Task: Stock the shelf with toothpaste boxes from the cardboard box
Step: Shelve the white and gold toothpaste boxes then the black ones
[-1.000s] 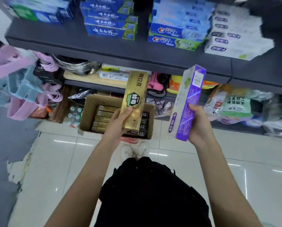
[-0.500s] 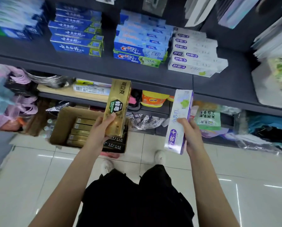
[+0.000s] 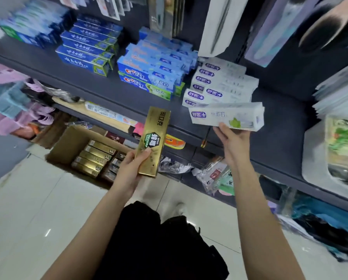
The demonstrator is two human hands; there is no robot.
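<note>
grips [image 3: 128,170] [image 3: 234,141] full (shelf [image 3: 116,91] crowded)

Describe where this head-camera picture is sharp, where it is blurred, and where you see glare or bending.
Head view: the gold box in the left hand is sharp; the white box in the right hand is slightly smeared; the edges streak with motion blur; the shelf slants and bows from the wide lens; the floor tiles carry glare streaks.

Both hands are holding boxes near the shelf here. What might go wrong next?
The right hand holds the white box only by its lower edge, so it may slip or knock the uneven white stack. The left hand grips the gold box low; it may tip.
</note>
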